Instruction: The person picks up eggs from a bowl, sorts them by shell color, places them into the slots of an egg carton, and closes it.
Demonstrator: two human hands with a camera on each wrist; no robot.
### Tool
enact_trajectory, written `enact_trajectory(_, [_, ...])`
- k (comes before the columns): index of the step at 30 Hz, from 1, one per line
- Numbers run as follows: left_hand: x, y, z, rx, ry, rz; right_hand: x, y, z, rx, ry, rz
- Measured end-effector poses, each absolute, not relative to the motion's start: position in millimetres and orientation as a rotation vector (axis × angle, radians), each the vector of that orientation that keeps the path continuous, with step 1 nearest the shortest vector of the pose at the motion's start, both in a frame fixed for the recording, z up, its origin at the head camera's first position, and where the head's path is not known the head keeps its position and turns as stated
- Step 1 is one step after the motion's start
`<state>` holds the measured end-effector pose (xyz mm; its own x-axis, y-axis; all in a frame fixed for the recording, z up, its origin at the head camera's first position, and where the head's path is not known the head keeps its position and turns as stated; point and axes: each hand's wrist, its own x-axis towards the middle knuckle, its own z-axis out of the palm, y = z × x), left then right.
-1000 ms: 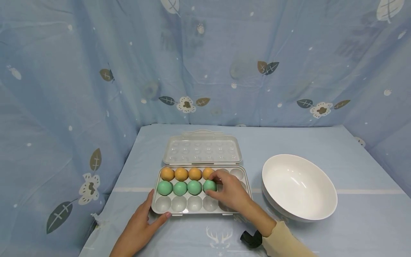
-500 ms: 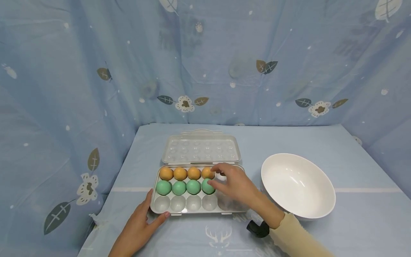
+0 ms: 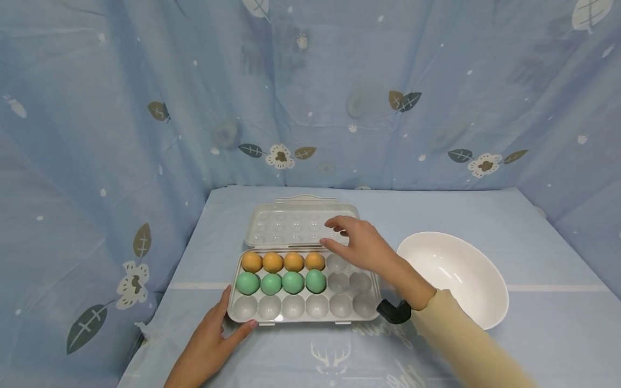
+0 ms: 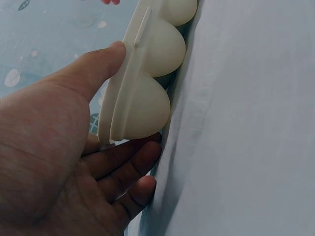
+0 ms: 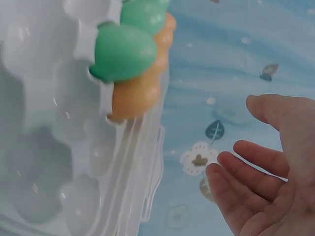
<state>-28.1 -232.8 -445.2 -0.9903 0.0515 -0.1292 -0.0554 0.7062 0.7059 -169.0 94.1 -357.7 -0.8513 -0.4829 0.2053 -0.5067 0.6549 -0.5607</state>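
Observation:
An egg tray (image 3: 305, 322) with a clear hinged lid (image 3: 281, 225) folded back lies on the table. Its back row carries several orange eggs (image 3: 273, 262), and the middle row several green eggs (image 3: 292, 283), all toward the left. The front row and right-hand cups hold no eggs. My left hand (image 3: 208, 335) grips the front left corner; in the left wrist view the thumb (image 4: 106, 61) lies on the rim and the fingers (image 4: 130, 167) bend around beneath. My right hand (image 3: 361, 245) hovers over the back right part of tray and lid, holding nothing, fingers relaxed and apart from the thumb.
A large white bowl (image 3: 477, 291) stands to the right of the tray, partly behind my right forearm. A black device (image 3: 394, 311) is at my right wrist. Blue patterned cloth (image 3: 310, 108) hangs behind and along both sides of the table.
My right hand has let go of the rightmost green egg, which rests in its cup, and has risen back and to the right. The left hand keeps its hold on the corner.

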Motion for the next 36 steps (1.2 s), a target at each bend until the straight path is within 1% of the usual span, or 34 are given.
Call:
enact_trajectory(5, [-29, -232, -443, -0.025, 2.749, 1.146, -189, 99, -351, 0.825, -2.861, 1.091])
enact_trajectory(9, [-29, -233, -442, -0.029, 2.76, 1.141, -207, 102, -347, 0.81, -2.865, 1.076])
enact_trajectory(13, [-29, -233, -443, -0.009, 2.773, 1.167, -230, 108, -354, 0.689, -2.914, 1.049])
enact_trajectory(19, [-29, -232, -444, -0.021, 2.746, 1.163, -259, 121, -377, 0.398, -3.104, 1.071])
enact_trajectory(23, [-30, -231, -445, -0.023, 2.743, 1.164, -270, 124, -387, 0.19, -3.236, 1.147])
enact_trajectory(26, [-30, -229, -446, -0.027, 2.737, 1.164, -274, 124, -393, 0.096, -3.285, 1.208])
enact_trajectory(30, [-30, -228, -445, -0.051, 2.736, 1.126, -277, 121, -399, 0.057, -3.319, 1.223])
enact_trajectory(36, [-30, -230, -443, -0.069, 2.737, 1.115, -284, 115, -402, 0.072, -3.327, 1.183])
